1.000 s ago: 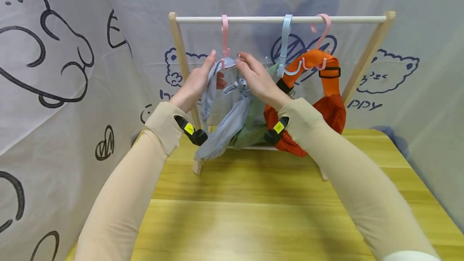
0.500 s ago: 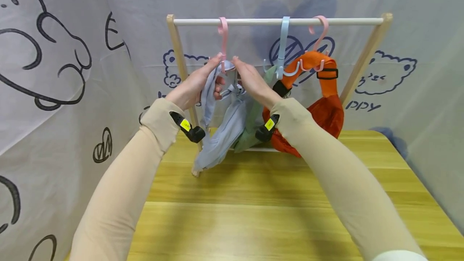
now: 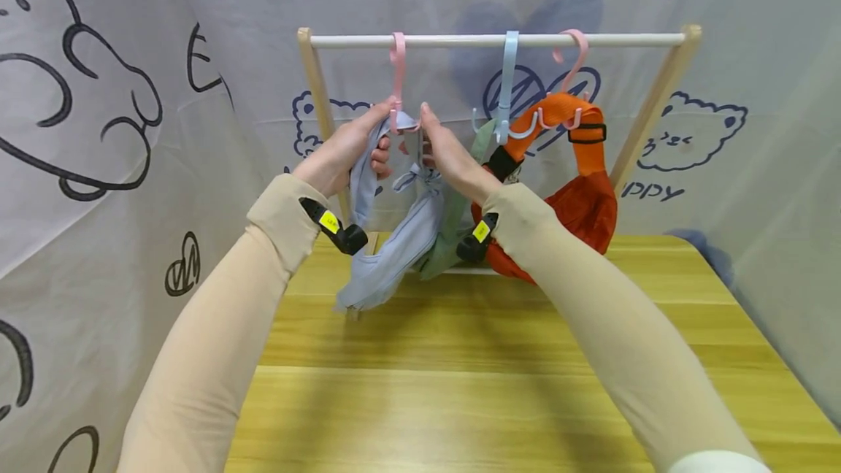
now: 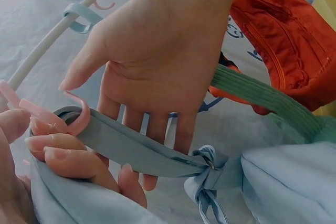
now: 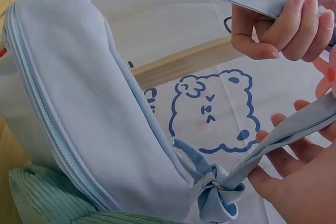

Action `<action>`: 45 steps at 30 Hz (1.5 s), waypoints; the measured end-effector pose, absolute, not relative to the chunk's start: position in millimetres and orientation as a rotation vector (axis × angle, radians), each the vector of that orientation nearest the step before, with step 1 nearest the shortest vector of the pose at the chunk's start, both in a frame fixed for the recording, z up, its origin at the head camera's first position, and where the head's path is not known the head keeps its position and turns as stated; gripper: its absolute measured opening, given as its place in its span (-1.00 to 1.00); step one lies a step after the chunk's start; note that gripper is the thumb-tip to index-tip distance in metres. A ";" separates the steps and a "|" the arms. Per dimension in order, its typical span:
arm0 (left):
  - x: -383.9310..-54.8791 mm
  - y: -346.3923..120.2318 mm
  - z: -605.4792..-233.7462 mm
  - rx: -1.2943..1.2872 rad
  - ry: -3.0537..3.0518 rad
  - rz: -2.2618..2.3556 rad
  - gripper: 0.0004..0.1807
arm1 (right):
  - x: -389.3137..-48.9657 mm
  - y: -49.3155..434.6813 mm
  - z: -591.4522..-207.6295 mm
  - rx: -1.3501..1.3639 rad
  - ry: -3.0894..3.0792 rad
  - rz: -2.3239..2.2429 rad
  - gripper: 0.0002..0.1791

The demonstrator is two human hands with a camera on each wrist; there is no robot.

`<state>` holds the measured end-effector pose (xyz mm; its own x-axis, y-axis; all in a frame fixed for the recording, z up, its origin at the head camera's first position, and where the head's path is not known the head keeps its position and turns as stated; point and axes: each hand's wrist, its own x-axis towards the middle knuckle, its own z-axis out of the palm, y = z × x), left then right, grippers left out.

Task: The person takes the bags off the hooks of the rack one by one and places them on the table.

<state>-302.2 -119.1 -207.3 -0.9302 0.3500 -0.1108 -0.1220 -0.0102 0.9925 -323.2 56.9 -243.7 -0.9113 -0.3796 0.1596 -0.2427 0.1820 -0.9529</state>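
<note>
A light-blue zippered bag (image 3: 401, 239) hangs by its strap from a pink hook (image 3: 398, 68) on the rack, its strap tied in a bow (image 4: 210, 169). My left hand (image 3: 348, 148) grips the strap just beside the hook, fingers curled round it in the right wrist view. My right hand (image 3: 456, 159) is on the strap's other side. Its fingers stretch straight behind the strap in the left wrist view, and its thumb tip meets the pink hook's curved end. Part of the strap is hidden by the hands.
A wooden rack with a white rod (image 3: 453, 41) stands on the wooden table (image 3: 420, 400). To the right, a green corduroy bag (image 3: 453, 228) hangs from a light-blue hook (image 3: 506, 86), and an orange-red bag (image 3: 585, 210) from another pink hook (image 3: 577, 60). Drawn-on cloth surrounds it.
My left thumb has come in against the pink hook, and its fingers have curled round the strap. The right hand has shifted slightly left. The blue bag's lower end has swung down and left.
</note>
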 end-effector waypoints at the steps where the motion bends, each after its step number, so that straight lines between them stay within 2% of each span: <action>1: -302.4 -119.4 -205.8 0.233 1.934 2.011 -0.56 | -322.9 56.3 -243.2 -0.614 2.318 -1.846 -0.22; 18: -298.3 -129.1 -187.1 0.229 1.818 2.036 -0.66 | -321.5 49.0 -239.5 -0.608 2.214 -1.937 -0.18; 25: -296.7 -127.7 -179.2 0.232 2.039 1.978 -0.68 | -321.5 44.5 -235.6 -0.543 2.144 -2.043 -0.23; 30: -291.5 -125.2 -170.7 0.328 2.473 1.706 -0.60 | -320.7 42.7 -231.0 -0.510 2.113 -2.098 -0.23; 37: -288.3 -124.2 -164.7 0.499 3.022 1.141 -0.65 | -319.5 39.5 -227.1 -0.521 2.045 -2.196 -0.44; 45: -285.7 -122.2 -172.7 0.806 3.441 0.623 -0.68 | -320.9 39.7 -226.3 -0.595 1.877 -2.297 -0.51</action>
<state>-285.7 -122.2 -172.7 -0.8057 0.3345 0.4888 0.4847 0.8467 0.2196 -320.9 39.7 -226.3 -0.9163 -0.3308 0.2257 -0.1552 -0.2261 -0.9616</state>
